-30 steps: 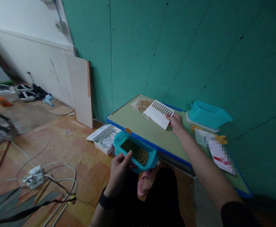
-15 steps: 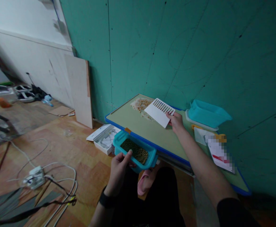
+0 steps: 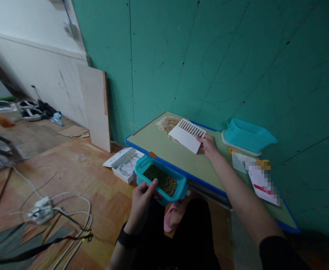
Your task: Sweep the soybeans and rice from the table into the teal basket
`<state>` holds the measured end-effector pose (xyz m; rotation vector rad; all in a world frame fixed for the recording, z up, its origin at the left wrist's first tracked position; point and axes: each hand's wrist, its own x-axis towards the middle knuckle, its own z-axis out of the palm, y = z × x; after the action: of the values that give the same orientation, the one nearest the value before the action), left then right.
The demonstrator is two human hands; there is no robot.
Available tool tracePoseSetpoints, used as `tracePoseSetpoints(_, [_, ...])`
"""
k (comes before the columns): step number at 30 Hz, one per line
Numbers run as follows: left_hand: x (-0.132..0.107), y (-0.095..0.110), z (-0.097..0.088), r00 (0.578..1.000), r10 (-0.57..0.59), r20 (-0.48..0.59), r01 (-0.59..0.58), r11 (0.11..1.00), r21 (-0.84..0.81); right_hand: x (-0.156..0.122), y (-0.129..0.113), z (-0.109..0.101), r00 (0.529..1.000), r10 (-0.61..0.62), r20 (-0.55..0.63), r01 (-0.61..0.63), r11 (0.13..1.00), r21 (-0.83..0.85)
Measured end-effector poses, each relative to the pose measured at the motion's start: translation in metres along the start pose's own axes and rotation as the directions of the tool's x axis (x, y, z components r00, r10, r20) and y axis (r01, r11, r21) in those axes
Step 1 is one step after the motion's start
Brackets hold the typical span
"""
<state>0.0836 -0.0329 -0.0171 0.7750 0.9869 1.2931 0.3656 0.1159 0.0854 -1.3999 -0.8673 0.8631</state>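
My left hand grips the near rim of a blue plastic tub, thumb over the edge. Inside the tub lie dark green beans and tan beans, side by side. The tub sits just below the table's front edge. My right hand is closed on the right end of a flat white scraper with a row of slots. The scraper is over the green table top, its far left corner by a spread pile of grains and pale powder, partly covering it.
A second blue tub with a white rim under it stands at the table's back right. Near it are papers and something yellow. An open white box, a power strip and cables lie on the floor. A board leans on the wall.
My right hand has moved the white scraper slightly left and toward me, covering more of the powder at the pile's near side. The left hand and its tub stay in place.
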Motion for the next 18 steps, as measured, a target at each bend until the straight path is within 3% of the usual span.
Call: tracePoseSetpoints(18, [0.002, -0.003, -0.001, 1.0, -0.016, 0.003, 0.017, 1.0, -0.024, 0.002, -0.011, 0.004, 0.99, 0.081, 0.117, -0.081, 0.997, -0.003])
